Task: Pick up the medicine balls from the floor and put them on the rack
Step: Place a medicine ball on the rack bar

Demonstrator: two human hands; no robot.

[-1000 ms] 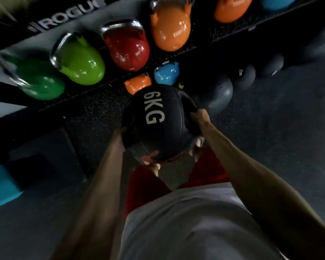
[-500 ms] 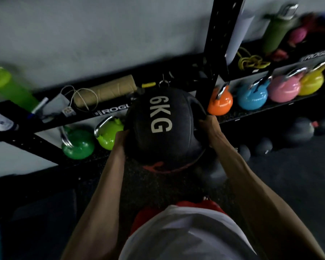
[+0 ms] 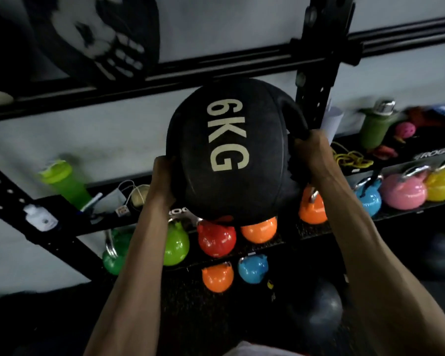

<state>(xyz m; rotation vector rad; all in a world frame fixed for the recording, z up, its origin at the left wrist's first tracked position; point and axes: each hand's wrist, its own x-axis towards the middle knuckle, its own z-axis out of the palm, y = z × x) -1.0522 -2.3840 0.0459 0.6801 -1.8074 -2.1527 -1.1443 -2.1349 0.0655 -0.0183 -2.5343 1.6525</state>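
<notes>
1. At the far left a lime-green shaker bottle (image 3: 62,183) leans on a shelf of the black rack (image 3: 315,80).
2. The left hand (image 3: 165,173) grips the left side of the medicine ball (image 3: 226,150). Its fingers are clamped round the ball's edge, and their tips are hidden behind it.
3. The medicine ball, black and marked "6KG", is held in the air between both hands, in front of the rack and above the kettlebell shelf. Whether it touches the crossbar behind it cannot be told.
4. Below it a green kettlebell (image 3: 113,258), a lime one (image 3: 176,245) and a red one (image 3: 216,240) sit in a row.
5. The right hand (image 3: 311,147) holds the handle on the ball's right side, fingers clamped round it.
6. Further right, blue (image 3: 368,199), pink (image 3: 402,191) and yellow (image 3: 442,185) kettlebells stand on the shelf. A grey ball (image 3: 319,309) lies on the floor below.
</notes>
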